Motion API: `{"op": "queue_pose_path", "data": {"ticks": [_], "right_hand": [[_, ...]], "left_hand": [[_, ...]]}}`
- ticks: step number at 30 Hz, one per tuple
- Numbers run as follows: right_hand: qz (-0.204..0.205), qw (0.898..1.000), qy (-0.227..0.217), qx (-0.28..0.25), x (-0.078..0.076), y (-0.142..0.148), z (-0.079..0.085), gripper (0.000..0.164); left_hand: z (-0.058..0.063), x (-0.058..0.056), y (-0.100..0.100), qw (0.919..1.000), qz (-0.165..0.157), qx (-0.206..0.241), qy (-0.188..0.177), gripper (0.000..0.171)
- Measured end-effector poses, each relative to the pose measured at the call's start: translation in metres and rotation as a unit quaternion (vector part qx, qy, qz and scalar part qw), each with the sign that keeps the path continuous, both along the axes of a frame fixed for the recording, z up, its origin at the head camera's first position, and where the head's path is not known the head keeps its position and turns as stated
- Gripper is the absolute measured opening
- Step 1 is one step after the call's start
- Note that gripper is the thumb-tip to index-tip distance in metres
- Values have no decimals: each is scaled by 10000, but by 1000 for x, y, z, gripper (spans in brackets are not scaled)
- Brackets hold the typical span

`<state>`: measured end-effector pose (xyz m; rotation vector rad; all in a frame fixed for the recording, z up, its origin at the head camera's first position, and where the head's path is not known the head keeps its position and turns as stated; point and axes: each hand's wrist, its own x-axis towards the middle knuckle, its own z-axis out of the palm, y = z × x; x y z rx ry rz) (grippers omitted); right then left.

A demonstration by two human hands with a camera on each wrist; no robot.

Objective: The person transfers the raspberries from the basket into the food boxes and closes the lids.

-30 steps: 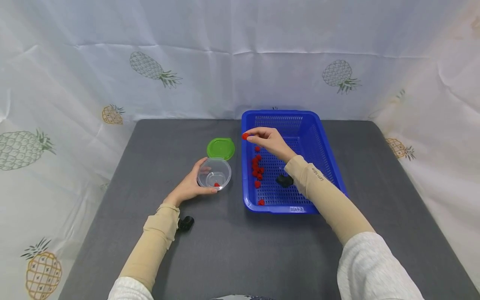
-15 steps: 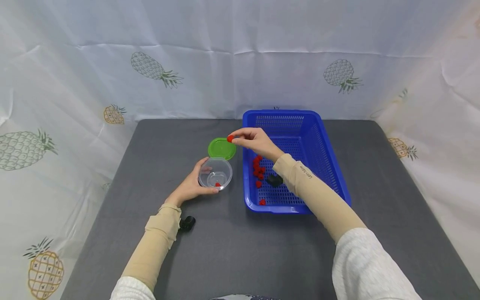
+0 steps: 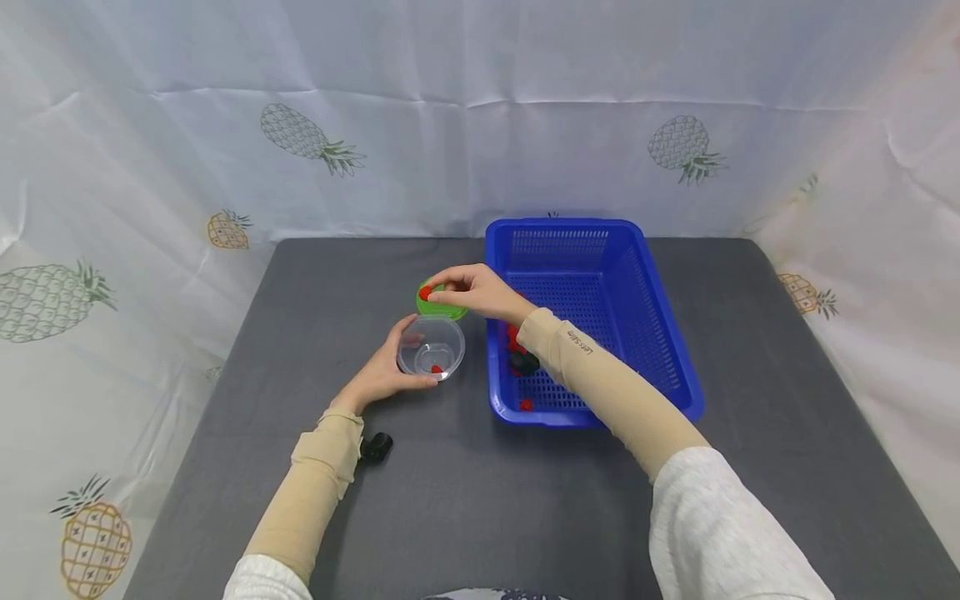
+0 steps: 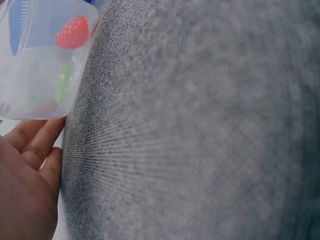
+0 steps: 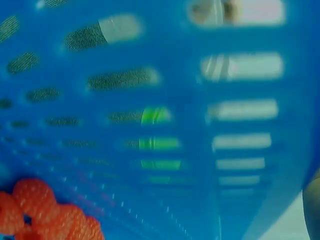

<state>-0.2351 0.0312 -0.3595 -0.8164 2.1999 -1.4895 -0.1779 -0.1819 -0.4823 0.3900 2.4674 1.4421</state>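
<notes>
My left hand (image 3: 378, 375) grips the side of a clear plastic tub (image 3: 442, 335), thumb and fingers spread around it. One red raspberry (image 4: 73, 33) lies inside the tub, seen through its wall in the left wrist view. Between thumb and fingertips, my right hand (image 3: 476, 290) pinches another raspberry (image 3: 425, 292), which overlaps the green lid (image 3: 450, 312) just behind the tub. In the right wrist view the slotted wall of the blue basket (image 5: 185, 100) fills most of the picture, with several raspberries (image 5: 35, 200) at lower left; the right fingertips are hidden there.
The blue basket (image 3: 495, 400) stands right of the tub, its left side holding several raspberries partly covered by my right arm. A black wrist camera (image 3: 377, 447) shows beside my left wrist. White pineapple-print cloth (image 3: 465, 167) rises behind the grey table (image 3: 480, 508).
My right hand has carried its raspberry leftward from above the basket's left rim to over the green lid. My left hand and the tub have stayed in place.
</notes>
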Motion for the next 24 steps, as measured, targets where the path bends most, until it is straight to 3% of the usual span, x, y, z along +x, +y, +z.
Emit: {"op": "queue_pose_path", "data": {"ticks": [8, 11, 15, 20, 24], "right_hand": [[256, 9996, -65, 101, -1, -9, -6, 25], [301, 9993, 96, 221, -2, -11, -9, 24], [551, 9937, 799, 559, -5, -15, -19, 21], [1053, 9750, 1807, 746, -8, -21, -31, 21], [1321, 9624, 2219, 844, -8, -24, -35, 24]], "left_hand": [[-1, 0, 0, 10000, -6, 53, -39, 105], [-1, 0, -1, 10000, -12, 59, -46, 105], [2, 1, -1, 10000, 11, 14, -95, 103], [19, 7, 2, 9996, 13, 175, -234, 102], [30, 12, 5, 9995, 25, 134, -290, 103]]}}
